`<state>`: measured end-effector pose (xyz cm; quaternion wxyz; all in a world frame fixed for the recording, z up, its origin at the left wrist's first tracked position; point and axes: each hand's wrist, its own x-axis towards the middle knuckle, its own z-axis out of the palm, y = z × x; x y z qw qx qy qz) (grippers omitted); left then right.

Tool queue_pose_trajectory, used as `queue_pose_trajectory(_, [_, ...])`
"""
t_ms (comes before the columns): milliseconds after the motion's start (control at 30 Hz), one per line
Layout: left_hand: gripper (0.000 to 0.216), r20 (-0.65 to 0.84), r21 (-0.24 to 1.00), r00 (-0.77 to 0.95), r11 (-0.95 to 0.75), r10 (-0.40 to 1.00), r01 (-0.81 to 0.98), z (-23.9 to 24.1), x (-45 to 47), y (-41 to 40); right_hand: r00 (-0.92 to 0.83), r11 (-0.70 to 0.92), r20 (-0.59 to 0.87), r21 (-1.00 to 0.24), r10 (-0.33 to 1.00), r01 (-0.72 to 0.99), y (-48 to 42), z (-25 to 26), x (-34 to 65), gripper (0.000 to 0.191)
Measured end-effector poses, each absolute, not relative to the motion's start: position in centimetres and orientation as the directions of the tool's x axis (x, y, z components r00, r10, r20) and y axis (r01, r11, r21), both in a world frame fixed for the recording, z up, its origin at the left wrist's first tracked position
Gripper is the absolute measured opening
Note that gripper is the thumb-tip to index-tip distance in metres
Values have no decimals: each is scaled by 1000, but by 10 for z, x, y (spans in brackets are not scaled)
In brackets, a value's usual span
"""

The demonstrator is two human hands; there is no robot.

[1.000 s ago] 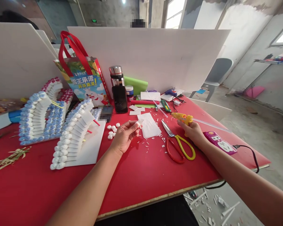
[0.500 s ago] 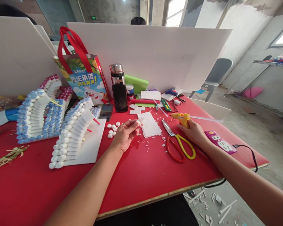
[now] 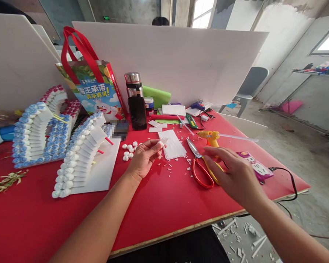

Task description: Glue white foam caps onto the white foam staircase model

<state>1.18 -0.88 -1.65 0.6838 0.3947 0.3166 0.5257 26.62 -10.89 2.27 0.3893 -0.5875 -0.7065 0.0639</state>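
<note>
My left hand (image 3: 143, 160) pinches a small white rolled paper flower (image 3: 162, 144) between thumb and fingers, with a thin pale strip sticking up from it. Behind it on the red table lies a stack of white paper sheets (image 3: 172, 144). Several finished white rolled flowers (image 3: 130, 148) sit left of this hand. My right hand (image 3: 235, 171) is empty, its fingers stretched out above the yellow handle of the scissors (image 3: 200, 173). Just beyond those fingers stands a yellow glue gun (image 3: 210, 136) with a clear glue stick (image 3: 238, 138) in its back.
Curved white models (image 3: 79, 157) covered in rolled flowers stand on the left. Along the back are a gift bag (image 3: 95, 87), a steel flask (image 3: 133, 80), a phone (image 3: 137, 113) and a green cutter (image 3: 192, 121). A purple power strip (image 3: 254, 166) lies right, near the table edge.
My right hand has let go of the glue gun, which now stands on the table, and has drawn back toward me with fingers extended. The left hand keeps its pinch.
</note>
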Motion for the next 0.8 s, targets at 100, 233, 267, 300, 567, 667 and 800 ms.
queue_pose_trajectory(100, [24,-10,878,227,118,974,-464,-15,12,-10,20,301,363,-801,932,517,-74,29,226,31])
queue_pose_trajectory(233, [26,14,886,158,61,987,-460,-15,11,-9,-28,117,116,-993,993,32,-22,22,186,47])
queue_pose_trajectory(267, [26,16,888,147,54,989,-457,-15,11,-9,-69,69,76,-993,995,-96,-14,18,180,50])
queue_pose_trajectory(300, [26,16,891,142,50,990,-452,-15,10,-8,-101,37,58,-979,993,-200,-9,13,176,50])
queue_pose_trajectory(567, [25,23,944,141,25,990,-329,-16,12,-8,-181,34,97,-945,979,-324,-13,-11,178,34])
queue_pose_trajectory(667, [27,20,953,142,24,990,-301,-14,12,-9,-159,50,101,-953,982,-299,-12,-10,178,29])
queue_pose_trajectory(800, [27,22,957,138,19,990,-291,-15,13,-9,-148,60,107,-955,983,-289,-10,-10,177,26])
